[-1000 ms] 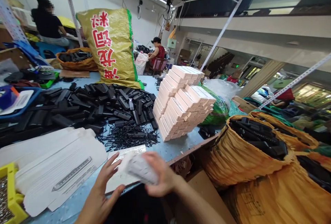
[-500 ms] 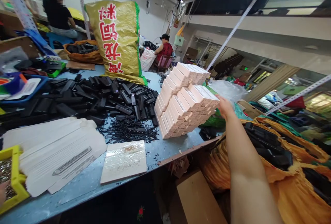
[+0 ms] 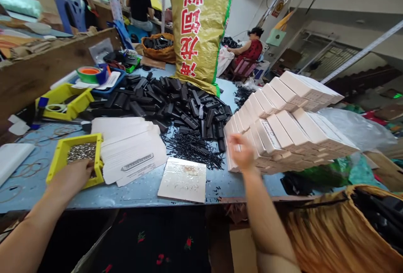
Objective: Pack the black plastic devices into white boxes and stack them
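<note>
My left hand (image 3: pixel 74 176) reaches over the near side of a yellow bin (image 3: pixel 54 168) filled with small shiny metal pieces (image 3: pixel 81 152). Its fingers are bent together down at the pieces; whatever they pinch is hidden. My right hand (image 3: pixel 243 152), smeared by motion, is raised in front of the left end of a stack of pale boxes (image 3: pixel 280 132), and I cannot make out anything in it. Between the hands lie white printed sheets (image 3: pixel 129 149), a pale square board (image 3: pixel 182 180) with a shiny top, and a heap of thin black pieces (image 3: pixel 193 147).
Black elongated plastic parts (image 3: pixel 166 101) are piled across the table (image 3: pixel 135 195). Behind them stands a tall gold sack (image 3: pixel 201 29). Another yellow bin (image 3: pixel 66 101) and rolls of tape (image 3: pixel 90 74) are at left. An orange sack (image 3: pixel 317 227) sits at right. Several people work in the background.
The view has swung left, bringing the yellow bin and my left hand fully into sight. My right hand has moved from the right side of the box stack to its left end.
</note>
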`<move>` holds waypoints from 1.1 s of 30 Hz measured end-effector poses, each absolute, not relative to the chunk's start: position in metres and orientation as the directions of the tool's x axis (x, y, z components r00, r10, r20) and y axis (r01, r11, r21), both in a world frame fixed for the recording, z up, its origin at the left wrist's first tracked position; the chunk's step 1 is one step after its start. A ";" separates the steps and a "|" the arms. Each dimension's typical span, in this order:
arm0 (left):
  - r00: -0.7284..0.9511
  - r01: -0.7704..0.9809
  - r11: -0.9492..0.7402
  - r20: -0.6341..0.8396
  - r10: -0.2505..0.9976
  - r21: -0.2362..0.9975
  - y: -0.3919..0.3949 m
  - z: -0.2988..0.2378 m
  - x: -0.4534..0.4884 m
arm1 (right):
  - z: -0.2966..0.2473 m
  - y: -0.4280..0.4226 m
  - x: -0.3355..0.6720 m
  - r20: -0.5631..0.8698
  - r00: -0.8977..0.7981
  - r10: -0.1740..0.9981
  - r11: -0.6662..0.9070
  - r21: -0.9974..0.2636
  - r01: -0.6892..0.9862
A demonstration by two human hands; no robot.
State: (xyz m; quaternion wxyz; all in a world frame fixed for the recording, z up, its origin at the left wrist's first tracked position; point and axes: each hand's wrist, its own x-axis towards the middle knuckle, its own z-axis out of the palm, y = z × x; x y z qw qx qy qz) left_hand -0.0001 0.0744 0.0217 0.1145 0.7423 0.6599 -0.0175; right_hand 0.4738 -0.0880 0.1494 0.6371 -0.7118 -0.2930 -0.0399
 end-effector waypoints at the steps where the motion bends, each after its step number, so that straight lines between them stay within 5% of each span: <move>1: 0.172 0.980 -0.154 -0.152 0.973 0.125 0.075 0.023 -0.002 | 0.123 -0.057 0.459 0.342 0.796 0.499 -0.104 -0.888 0.447; 3: 0.229 0.968 -0.220 -0.060 0.972 0.121 0.073 0.028 -0.007 | 0.081 -0.003 0.444 0.189 0.734 0.652 -0.279 -0.840 0.464; 6: 0.192 0.958 -0.194 0.028 0.981 0.210 0.062 0.038 -0.013 | 0.047 0.040 0.448 0.004 0.702 0.712 -0.455 -0.759 0.466; 12: -0.051 0.866 -0.035 0.158 0.986 0.499 0.026 0.044 0.005 | 0.037 0.008 0.463 0.011 0.600 0.800 -0.342 -0.813 0.471; 16: 0.104 0.942 -0.149 0.159 0.982 0.302 0.038 0.037 0.015 | 0.031 -0.051 0.435 -0.045 0.412 0.910 -0.104 -0.987 0.122; 18: 0.114 0.975 -0.130 0.098 0.989 0.180 0.052 0.032 0.010 | 0.028 -0.078 0.415 -0.128 0.327 0.936 -0.073 -0.982 -0.177; 21: 0.216 0.974 -0.205 -0.111 0.970 0.100 0.064 0.026 -0.003 | 0.024 -0.106 0.390 -0.234 0.237 0.943 -0.134 -0.918 -0.374; 24: 0.248 0.969 -0.232 -0.251 0.936 0.089 0.064 0.025 -0.013 | 0.021 -0.119 0.376 -0.230 0.211 0.950 -0.162 -0.941 -0.296; 27: 0.214 0.977 -0.202 -0.230 0.949 0.076 0.062 0.032 -0.019 | 0.017 -0.126 0.372 -0.134 0.204 0.970 -0.144 -0.989 0.033; 30: 0.156 0.953 -0.156 0.022 0.988 0.258 0.052 0.042 -0.013 | 0.013 -0.130 0.374 -0.084 0.261 0.962 -0.137 -0.972 0.191; 33: -0.011 0.635 -0.044 0.066 0.998 0.772 0.022 0.046 0.022 | 0.014 -0.129 0.368 -0.095 0.418 0.903 -0.132 -0.989 0.060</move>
